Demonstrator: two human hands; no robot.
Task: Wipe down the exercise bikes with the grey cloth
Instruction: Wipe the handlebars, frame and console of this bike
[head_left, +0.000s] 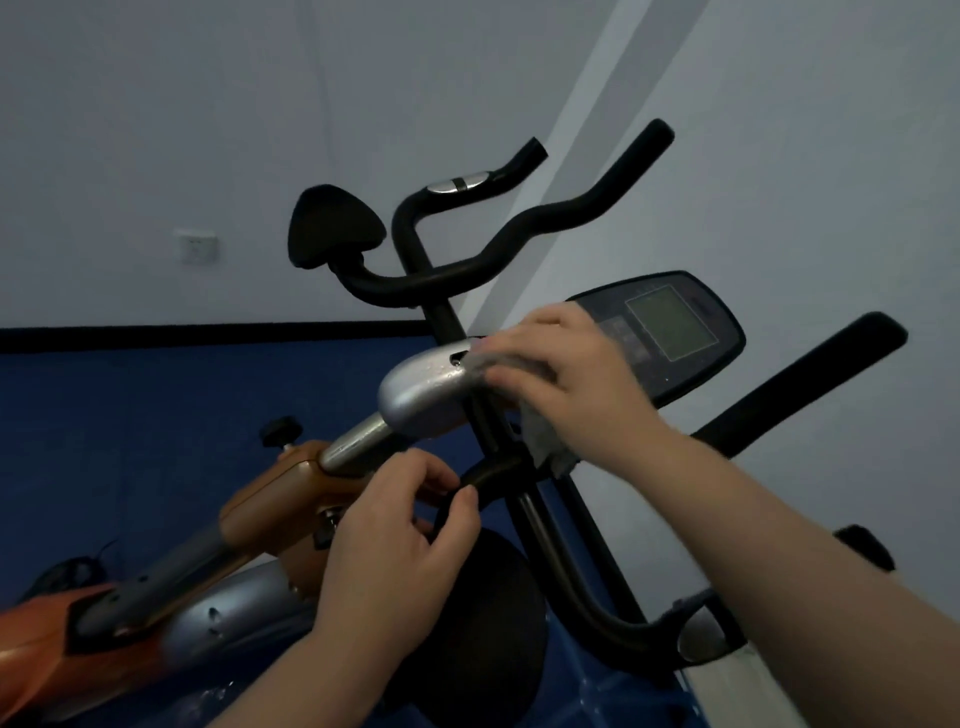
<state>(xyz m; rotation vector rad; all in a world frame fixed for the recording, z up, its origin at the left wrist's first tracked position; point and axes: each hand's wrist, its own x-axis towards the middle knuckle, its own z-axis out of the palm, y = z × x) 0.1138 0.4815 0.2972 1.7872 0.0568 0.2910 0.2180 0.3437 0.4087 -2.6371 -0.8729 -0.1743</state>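
Observation:
An orange and silver exercise bike (270, 499) fills the lower left, with a silver cap (423, 389) at the top of its post. My right hand (571, 379) presses the grey cloth (545, 441) against the right end of that silver cap; part of the cloth hangs below my palm. My left hand (400, 540) grips the black handlebar tube (493, 470) just under the cap. The bike's console with a grey screen (670, 325) sits right behind my right hand. A second bike's black handlebars (519, 239) and saddle (332, 226) stand further back.
A black handlebar arm (800, 389) reaches up to the right, and another curved tube (576, 582) ends in a silver grip pad (701, 636) at the lower right. Blue floor mat (130, 405) lies to the left. A grey wall with a socket (197, 247) stands behind.

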